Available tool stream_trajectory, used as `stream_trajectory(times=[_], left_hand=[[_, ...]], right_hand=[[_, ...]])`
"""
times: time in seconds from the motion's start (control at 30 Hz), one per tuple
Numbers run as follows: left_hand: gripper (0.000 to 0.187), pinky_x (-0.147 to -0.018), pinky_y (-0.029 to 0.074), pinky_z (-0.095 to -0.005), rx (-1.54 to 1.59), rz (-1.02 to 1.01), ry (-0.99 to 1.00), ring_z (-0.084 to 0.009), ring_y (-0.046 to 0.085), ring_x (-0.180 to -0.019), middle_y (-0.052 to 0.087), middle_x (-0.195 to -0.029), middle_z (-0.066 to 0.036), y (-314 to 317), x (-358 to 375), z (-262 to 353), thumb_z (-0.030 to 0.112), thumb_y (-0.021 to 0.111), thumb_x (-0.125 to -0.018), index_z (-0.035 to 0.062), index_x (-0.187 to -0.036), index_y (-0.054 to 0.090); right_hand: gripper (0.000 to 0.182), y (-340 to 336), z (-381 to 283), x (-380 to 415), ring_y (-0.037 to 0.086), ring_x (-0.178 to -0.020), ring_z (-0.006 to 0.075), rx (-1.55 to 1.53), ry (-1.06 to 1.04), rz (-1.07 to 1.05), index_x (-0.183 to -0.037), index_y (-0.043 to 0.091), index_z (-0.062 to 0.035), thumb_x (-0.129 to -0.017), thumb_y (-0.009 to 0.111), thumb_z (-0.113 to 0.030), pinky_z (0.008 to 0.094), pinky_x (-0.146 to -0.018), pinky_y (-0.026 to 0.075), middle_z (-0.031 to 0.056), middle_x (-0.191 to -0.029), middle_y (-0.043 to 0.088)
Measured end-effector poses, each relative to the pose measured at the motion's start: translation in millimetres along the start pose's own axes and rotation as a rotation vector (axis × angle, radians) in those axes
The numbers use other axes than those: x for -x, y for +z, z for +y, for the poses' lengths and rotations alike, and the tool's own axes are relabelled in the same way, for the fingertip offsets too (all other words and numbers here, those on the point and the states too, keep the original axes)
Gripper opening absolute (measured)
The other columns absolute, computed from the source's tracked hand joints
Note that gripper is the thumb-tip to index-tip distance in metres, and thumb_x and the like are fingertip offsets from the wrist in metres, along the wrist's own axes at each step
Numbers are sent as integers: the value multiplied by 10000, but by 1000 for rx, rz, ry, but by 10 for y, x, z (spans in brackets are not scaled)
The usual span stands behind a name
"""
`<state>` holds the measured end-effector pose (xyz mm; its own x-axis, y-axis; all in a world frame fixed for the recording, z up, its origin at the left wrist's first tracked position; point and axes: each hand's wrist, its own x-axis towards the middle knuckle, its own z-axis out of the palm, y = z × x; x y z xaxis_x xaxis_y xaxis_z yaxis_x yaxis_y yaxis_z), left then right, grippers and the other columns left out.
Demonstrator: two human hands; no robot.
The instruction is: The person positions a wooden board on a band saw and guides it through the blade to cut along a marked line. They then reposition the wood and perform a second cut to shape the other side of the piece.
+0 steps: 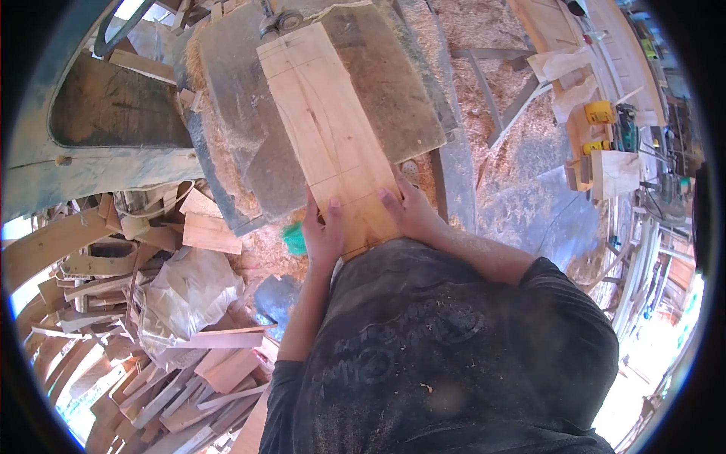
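A long, pale wooden board [325,113] with pencil lines across it lies over a worn machine table [401,98]. Its near end reaches to the front of my dark shirt. My left hand [324,231] grips the board's left edge, thumb on top. On the opposite edge, my right hand [411,208] holds it the same way, with the thumb pressed on the upper face. The fingers under the board are hidden. At the far end, the board meets a metal machine part [281,23], perhaps a blade guide; the blade itself cannot be made out.
A large painted machine frame [113,178] stands at the left. Below it are a heap of wood offcuts [204,393] and a crumpled plastic bag [189,295]. Sawdust covers the floor at the right, near a metal frame [495,98] and yellow containers [600,113] on a bench.
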<state>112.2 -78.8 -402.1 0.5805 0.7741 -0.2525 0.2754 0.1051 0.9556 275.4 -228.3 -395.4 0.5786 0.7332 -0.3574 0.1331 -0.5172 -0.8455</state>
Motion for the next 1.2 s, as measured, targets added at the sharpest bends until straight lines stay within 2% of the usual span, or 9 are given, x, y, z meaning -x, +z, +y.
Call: stream_trajectory(times=[0.07,0.17,0.27,0.43,0.53,0.63,0.73,0.93,1.2], left_hand=[[680,-982,547,-324,8,5,8,-194,696,-1135,719,-1330,-179,11,-24,-49,259,632,-1093,-71,-1629,377],[661,-996,538,-325,30,0,9,-197,679,-1165,703,-1348,-176,15,-47,-33,265,620,-1102,-65,-1624,386],[641,-988,533,-319,6,-12,5,-177,662,-1175,688,-1364,-168,9,-51,-1,268,610,-1111,-55,-1621,396],[706,-933,553,-305,-12,-46,-38,-193,712,-1091,715,-1304,-188,-63,-105,57,283,662,-1071,-43,-1633,386],[775,-975,560,-357,-370,-249,-320,-277,710,-1172,690,-1343,-220,-326,-40,576,296,749,-996,-47,-1610,422],[875,-1046,542,-438,-696,-339,-28,-379,644,-1303,630,-1436,-254,-565,181,448,300,854,-885,-48,-1582,456],[931,-1106,505,-477,-634,-377,86,-419,556,-1410,552,-1542,-263,-683,320,352,287,915,-801,-42,-1559,487],[954,-1194,403,-535,-908,-358,306,-396,516,-1468,552,-1566,-230,-656,272,404,242,928,-732,-34,-1537,499],[942,-1223,343,-565,-908,-338,467,-366,508,-1488,577,-1552,-227,-638,131,184,232,900,-700,-70,-1502,508]], right_hand=[[743,38,91,-35,725,-969,378,12,-58,46,-1664,322,-11,-1092,602,-392,444,-863,547,314,-1069,706],[757,74,148,-53,759,-789,409,10,-119,97,-1671,331,-50,-1084,601,-446,472,-748,572,332,-938,731],[755,64,115,-69,766,-853,418,-1,-105,86,-1672,327,-53,-1086,596,-446,467,-792,575,344,-1033,735],[697,-6,-38,-65,658,-1328,316,10,17,8,-1663,318,10,-1109,592,-314,400,-1091,506,289,-1419,655],[698,-7,0,-82,658,-1329,316,7,-7,13,-1660,326,9,-1108,594,-322,399,-1094,504,288,-1421,654],[697,-8,-91,-74,656,-1333,313,-55,-26,26,-1657,332,10,-1107,596,-326,399,-1097,502,288,-1417,656],[693,24,-100,-82,661,-1327,312,-72,-57,49,-1652,341,14,-1106,597,-327,401,-1091,507,289,-1401,664],[675,28,-148,-113,699,-1270,314,-63,-51,65,-1633,372,22,-1102,602,-328,399,-1053,531,293,-1340,695],[646,32,-133,-172,693,-1278,334,-47,-30,84,-1617,406,3,-1101,601,-333,409,-1052,528,288,-1337,694]])
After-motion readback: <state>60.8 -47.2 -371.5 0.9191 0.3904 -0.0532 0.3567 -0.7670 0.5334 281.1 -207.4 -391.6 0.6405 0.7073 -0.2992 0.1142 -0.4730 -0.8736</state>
